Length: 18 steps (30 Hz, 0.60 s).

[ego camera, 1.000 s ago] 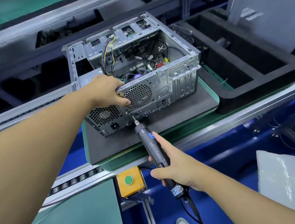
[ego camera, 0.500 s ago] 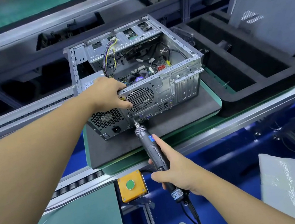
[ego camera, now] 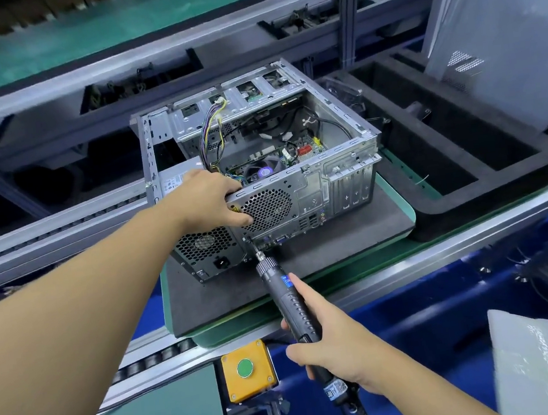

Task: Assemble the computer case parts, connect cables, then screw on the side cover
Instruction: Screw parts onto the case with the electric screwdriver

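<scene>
**Work item.** One computer case (ego camera: 300, 183) of bare grey sheet steel lies on its side with the open side facing up. It rests on one dark foam pad (ego camera: 340, 251).

**Left hand.** The left hand (ego camera: 208, 200) grips the upper rear edge of the case. The fingers are curled over the edge into the interior. The thumb is pressed flat on the rear panel, touching the round honeycomb fan grille (ego camera: 267, 204). A second honeycomb grille, on the power supply (ego camera: 201, 247), lies just below the thumb. One bundle of yellow and purple wires (ego camera: 212, 135) rises just beyond the fingers.

**Right hand.** The right hand (ego camera: 330, 341) holds one black electric screwdriver (ego camera: 291, 303). The fingers are wrapped tightly round the ribbed grip. One digit lies straight along the barrel, up to a blue label. The bit tip meets the rear panel directly below the left thumb, between the power supply and the port block.

**Markings.** The blue label carries white letters starting "CO"; the rest cannot be read. A white printed sticker sits below the right-hand fingers on the tool's tail, and its print is too small to read. The same applies to the white label on the power supply top, beside the left knuckles.

**Adjacent items.** One yellow box (ego camera: 234, 384) with one round green button (ego camera: 244, 368) stands just left of the right-hand fingers. One black foam tray (ego camera: 464, 197) lies well right of both hands.
</scene>
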Motion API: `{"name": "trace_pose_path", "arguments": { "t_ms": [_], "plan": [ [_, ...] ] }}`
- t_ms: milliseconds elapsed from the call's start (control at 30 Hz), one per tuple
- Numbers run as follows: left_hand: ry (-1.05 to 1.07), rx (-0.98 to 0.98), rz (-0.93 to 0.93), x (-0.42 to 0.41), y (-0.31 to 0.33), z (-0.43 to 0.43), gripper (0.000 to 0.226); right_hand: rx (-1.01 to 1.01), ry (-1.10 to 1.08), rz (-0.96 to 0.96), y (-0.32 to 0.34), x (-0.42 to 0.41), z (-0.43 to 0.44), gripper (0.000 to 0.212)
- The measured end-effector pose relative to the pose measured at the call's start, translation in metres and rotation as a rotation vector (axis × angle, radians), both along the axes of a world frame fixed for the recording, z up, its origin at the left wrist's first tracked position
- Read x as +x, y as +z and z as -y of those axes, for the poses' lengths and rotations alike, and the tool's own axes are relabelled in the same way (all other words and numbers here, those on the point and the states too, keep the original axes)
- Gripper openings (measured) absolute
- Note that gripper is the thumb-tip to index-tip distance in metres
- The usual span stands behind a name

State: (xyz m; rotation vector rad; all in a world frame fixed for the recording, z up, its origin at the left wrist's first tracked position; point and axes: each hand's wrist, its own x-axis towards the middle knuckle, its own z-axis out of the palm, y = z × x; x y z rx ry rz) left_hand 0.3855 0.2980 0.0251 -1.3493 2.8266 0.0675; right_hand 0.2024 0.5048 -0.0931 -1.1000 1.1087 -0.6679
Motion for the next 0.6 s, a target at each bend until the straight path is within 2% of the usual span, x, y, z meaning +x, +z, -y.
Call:
{"name": "trace_pose_path", "arguments": {
  "t_ms": [300, 500, 600],
  "plan": [
    [0.009, -0.036, 0.044, 0.0, -0.003, 0.004, 0.055, 0.028, -0.048, 0.057, 0.002, 0.004, -0.003, 0.103],
    [0.018, -0.05, 0.064, -0.001, -0.001, 0.003, 0.055, 0.083, -0.081, 0.21, 0.001, 0.011, -0.005, 0.104],
    [0.018, -0.03, 0.046, 0.0, -0.001, 0.004, 0.055, 0.086, -0.077, 0.22, 0.002, 0.01, -0.004, 0.102]
  ]
}}
